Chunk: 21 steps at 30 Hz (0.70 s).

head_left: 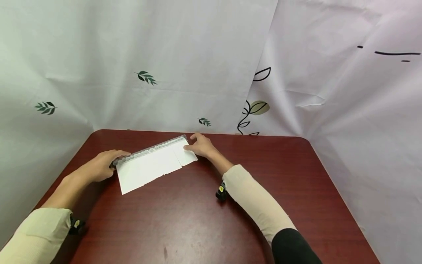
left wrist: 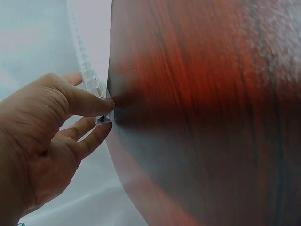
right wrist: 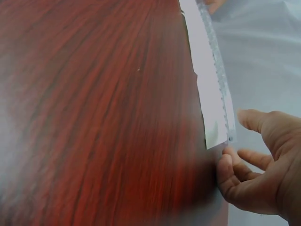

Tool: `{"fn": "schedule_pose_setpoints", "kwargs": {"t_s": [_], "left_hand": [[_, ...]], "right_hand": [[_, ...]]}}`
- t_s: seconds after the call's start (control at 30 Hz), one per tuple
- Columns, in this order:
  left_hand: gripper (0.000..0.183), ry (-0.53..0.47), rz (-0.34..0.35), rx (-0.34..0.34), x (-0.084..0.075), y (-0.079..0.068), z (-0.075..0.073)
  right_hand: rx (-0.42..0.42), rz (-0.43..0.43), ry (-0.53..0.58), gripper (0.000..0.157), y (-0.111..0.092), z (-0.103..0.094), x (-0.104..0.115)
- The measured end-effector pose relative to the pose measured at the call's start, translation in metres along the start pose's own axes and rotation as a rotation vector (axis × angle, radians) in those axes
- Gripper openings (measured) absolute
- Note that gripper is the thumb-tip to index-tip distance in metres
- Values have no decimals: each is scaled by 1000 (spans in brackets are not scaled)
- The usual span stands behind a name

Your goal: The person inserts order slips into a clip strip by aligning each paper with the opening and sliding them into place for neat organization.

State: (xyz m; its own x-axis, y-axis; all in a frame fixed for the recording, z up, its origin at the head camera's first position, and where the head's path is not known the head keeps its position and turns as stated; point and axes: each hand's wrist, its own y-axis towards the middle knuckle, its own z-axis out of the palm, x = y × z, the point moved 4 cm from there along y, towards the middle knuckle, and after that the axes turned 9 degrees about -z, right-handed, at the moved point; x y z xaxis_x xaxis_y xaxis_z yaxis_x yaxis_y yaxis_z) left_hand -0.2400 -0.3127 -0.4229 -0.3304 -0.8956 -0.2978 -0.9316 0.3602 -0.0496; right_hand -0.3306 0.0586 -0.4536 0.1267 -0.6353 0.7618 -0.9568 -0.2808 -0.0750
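Note:
A white paper (head_left: 148, 168) with a ragged front edge lies slantwise above the brown table. Along its back edge runs a clear ridged plastic strip, like a binding comb (head_left: 155, 147). My left hand (head_left: 100, 165) pinches the left end of this comb; in the left wrist view the thumb (left wrist: 89, 102) and fingers close round its tip. At the other end is my right hand (head_left: 202, 145), with the thumb overlapping the paper in the head view. In the right wrist view its thumb (right wrist: 253, 120) and loosely bent fingers stand apart, beside the comb's end.
The brown wooden table (head_left: 204, 212) has rounded far corners. White curtains (head_left: 197, 55) with leaf prints hang close behind and beside it. A small dark device (head_left: 221, 191) is strapped at the right wrist, and another (head_left: 76, 225) at the left.

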Motion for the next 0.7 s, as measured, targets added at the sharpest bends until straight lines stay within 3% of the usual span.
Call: {"fn": "schedule_pose_setpoints", "kwargs": {"t_s": [0.13,0.37,0.7], "left_hand": [[78,-2,2,-7,0,-1,0],[78,-3,3,-7,0,-2,0],[76,6,-43,-6,0,-4,0]], "right_hand": [[-7,-43,76,60,-11,-4,18],[19,-31,220,63,-5,-2,21],[49,-31,210,66,5,2,21]]}}
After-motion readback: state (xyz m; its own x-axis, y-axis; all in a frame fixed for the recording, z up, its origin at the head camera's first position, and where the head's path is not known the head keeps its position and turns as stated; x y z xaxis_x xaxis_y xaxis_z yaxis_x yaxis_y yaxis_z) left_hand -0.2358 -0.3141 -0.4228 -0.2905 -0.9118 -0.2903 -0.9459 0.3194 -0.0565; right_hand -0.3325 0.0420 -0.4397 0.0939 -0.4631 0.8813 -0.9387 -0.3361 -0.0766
